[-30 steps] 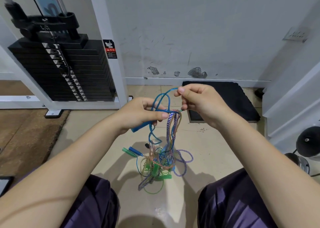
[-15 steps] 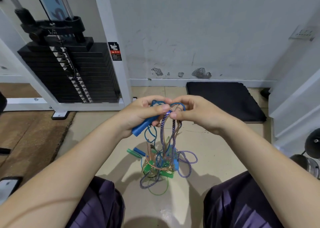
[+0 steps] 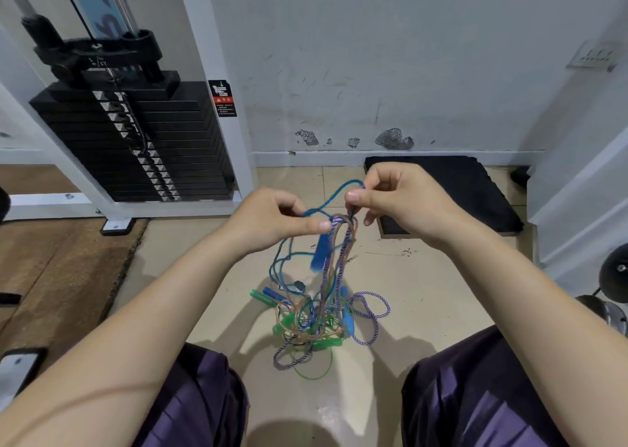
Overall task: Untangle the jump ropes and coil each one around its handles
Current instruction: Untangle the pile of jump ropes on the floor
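**Blue loop drawn out, blue handle now dangling**

Half a second ago: both hands pressed together at the top of the bundle, the blue handle jutting out sideways from under the left fingers. Now: parted again. Left hand (image 3: 272,219) curled, thumb and forefinger pinching the gathered strands where the blue cord, the purple-and-white braided rope (image 3: 343,259) and the thin orange cord meet. Right hand (image 3: 401,202) just beside it and slightly higher, thumb and forefinger pinching the blue cord (image 3: 334,197), remaining fingers loosely bent. Between the two pinches, an arch of blue cord rising above the fingertips.

Blue handle (image 3: 319,253) no longer held: hanging straight down just below the left fingertips, apart from the palm. Well below both hands, on the floor between the knees, the tangle (image 3: 312,321) of green, blue, orange and braided ropes with green handles and further blue ones mixed in; several strands running taut from it up to the left pinch.

Likely meaning: one blue rope being teased clear of the others at the top, slack gained on it. Far from done though — heap below unsorted, nothing coiled round any handle. Probable snag: blue cord crossing the braided rope right at the left fingertips.
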`<state>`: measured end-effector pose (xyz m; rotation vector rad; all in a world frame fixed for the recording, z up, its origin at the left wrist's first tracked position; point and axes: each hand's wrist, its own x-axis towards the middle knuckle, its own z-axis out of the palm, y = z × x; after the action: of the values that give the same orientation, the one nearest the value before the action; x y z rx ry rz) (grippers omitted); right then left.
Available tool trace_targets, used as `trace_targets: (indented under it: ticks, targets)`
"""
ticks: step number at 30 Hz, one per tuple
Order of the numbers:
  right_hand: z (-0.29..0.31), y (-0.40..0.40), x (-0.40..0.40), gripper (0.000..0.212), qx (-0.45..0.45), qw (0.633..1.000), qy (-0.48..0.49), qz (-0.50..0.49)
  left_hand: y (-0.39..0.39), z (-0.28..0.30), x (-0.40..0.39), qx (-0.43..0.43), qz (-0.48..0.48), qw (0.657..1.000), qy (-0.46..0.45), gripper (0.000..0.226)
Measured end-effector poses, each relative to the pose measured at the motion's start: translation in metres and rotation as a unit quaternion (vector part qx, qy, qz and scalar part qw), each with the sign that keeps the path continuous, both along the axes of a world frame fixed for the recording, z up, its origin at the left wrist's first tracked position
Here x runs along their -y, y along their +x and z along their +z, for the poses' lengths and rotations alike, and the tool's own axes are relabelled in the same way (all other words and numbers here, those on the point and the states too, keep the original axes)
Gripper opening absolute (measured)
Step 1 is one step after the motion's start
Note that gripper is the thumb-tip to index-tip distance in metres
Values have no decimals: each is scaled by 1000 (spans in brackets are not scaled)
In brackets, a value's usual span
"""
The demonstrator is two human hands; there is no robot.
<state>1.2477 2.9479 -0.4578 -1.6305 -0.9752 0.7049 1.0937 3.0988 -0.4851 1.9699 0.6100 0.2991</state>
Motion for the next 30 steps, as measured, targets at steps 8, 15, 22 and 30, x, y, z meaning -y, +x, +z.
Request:
trace_targets:
  ticks: [8,15,22,30]
  targets:
    - [5,-13,-3,12,-135,985,83,70,8,-15,20,16,-146,981,-127,27]
    - [5,4,2,14,-55,998,26,-23,5,-6,1,-117,-198,972,-52,13]
    - [-10,23,6,18,95,989,-85,-72,-13,3,-26,-188,-164,968,33,17]
    - [-17,19,1,43,130,984,-83,-83,-8,5,-2,29,-47,991,-124,11]
